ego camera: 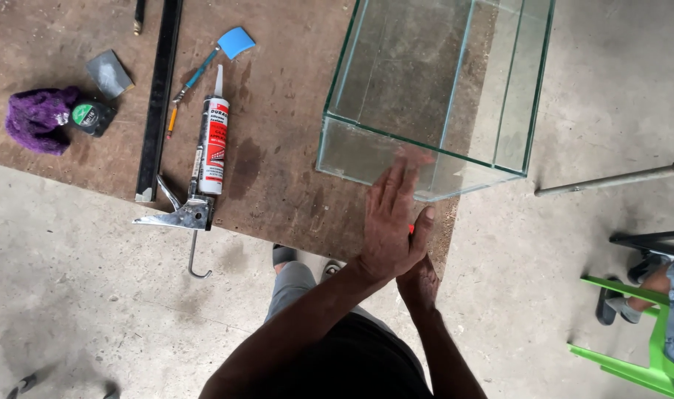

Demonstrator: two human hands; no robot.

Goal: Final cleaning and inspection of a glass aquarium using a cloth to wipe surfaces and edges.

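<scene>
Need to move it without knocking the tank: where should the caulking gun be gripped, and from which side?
Grip the caulking gun around the sealant tube's round middle, coming from above, fingers closing across its width. It lies flat on the wooden board, nozzle pointing away, metal trigger frame and hooked rod overhanging the near edge. The black straightedge crowds its left, so probably approach from the right.

A stained brown wooden board (278, 148) serves as the work surface. A glass tank (433, 89) is set on it, just beyond the left hand (392, 222). Well to that hand's left are laid a caulking gun (200, 162), a blue scraper (219, 52), a black straightedge (158, 103), a tape measure (91, 116) and a purple cloth (38, 118).
</scene>
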